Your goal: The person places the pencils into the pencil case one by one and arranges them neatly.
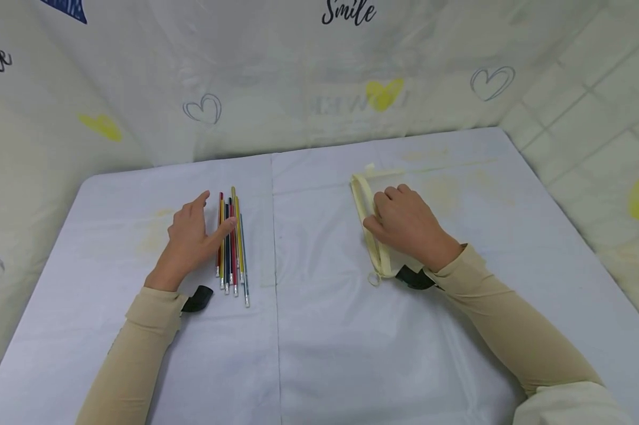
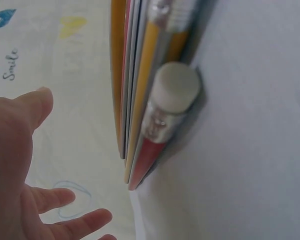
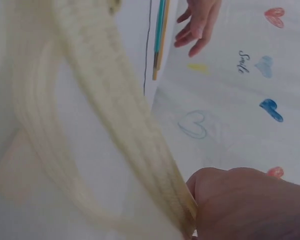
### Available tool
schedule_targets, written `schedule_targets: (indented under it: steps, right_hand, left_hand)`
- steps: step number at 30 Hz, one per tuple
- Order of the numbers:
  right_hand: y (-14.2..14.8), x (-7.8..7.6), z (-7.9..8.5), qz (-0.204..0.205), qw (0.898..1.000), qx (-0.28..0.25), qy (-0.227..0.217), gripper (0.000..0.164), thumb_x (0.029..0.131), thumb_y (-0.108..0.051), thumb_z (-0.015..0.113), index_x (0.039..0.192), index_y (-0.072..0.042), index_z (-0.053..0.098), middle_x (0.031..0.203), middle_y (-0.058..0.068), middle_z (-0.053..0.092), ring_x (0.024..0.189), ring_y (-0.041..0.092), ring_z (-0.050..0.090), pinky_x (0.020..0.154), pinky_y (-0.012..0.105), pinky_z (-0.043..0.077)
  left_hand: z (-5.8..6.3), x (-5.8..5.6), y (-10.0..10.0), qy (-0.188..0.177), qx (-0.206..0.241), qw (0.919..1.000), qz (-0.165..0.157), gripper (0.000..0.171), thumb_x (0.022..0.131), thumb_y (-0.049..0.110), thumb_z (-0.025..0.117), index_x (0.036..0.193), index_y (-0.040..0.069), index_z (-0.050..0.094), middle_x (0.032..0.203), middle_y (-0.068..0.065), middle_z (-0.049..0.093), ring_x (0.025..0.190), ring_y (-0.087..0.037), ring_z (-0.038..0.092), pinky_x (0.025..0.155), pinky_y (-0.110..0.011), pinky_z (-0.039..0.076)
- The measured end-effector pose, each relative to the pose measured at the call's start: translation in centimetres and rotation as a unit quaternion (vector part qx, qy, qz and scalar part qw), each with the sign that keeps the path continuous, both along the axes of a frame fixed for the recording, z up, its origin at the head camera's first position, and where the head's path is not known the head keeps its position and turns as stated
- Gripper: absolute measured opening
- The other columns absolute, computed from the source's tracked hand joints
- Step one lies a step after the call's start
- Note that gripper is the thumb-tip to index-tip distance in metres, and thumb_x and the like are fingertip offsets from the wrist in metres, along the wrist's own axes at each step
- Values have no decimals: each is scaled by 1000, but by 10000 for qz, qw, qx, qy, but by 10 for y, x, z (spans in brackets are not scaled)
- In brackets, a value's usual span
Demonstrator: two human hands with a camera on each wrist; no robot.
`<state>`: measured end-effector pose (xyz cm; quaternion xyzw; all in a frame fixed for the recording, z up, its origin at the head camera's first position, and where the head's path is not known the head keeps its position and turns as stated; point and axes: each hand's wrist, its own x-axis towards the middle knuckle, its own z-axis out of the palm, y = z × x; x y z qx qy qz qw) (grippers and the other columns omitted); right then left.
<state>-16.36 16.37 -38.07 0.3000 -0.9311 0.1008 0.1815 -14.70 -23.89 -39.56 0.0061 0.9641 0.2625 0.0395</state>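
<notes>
A bunch of several pencils [image 1: 227, 254] with white erasers lies on the left half of the table, eraser ends toward me. My left hand [image 1: 188, 236] is spread beside them, its thumb overlapping the bunch in the head view. In the left wrist view the fingers [image 2: 85, 222] are apart and hold nothing; a red pencil's eraser [image 2: 176, 86] is close to the camera. On the right, a see-through pouch with a cream zipper edge [image 1: 363, 198] is gripped by my right hand [image 1: 407, 225]. The right wrist view shows its cream band [image 3: 122, 107] gaping, the far end inside the curled fingers.
A white cover with a seam [image 1: 277, 330] down the middle lies over the table. A small ring [image 1: 374, 279] is at the pouch's near corner. Behind stands a pale curtain [image 1: 277, 71] printed with hearts and words.
</notes>
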Motion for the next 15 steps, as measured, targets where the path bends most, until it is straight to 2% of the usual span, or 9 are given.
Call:
schedule_targets:
  steps: [4,9,15]
  right_hand:
    - [1,-1,0,230,9974,-121,672,32,79,-1,44,59,-15,24,63,-5,13,60,13,11,59,26,15]
    - [2,-2,0,291,9939,-214,1043,35,80,0,43,60,-16,21,63,-5,11,61,13,9,59,26,13]
    - [5,-3,-2,249,9895,-312,1392,33,84,0,43,59,-14,26,65,-5,12,61,13,10,58,26,12]
  left_hand:
    - [-1,0,0,-30,28,10000,-37,94,101,61,52,165,4,14,159,-31,35,147,-53,29,116,-78,24]
    - [-1,0,1,-81,-6,10000,-5,95,100,63,52,165,5,14,159,-31,35,147,-54,29,116,-78,23]
    - [-1,0,1,-67,-135,9999,4,95,100,63,52,165,4,14,158,-32,36,147,-54,29,116,-78,24]
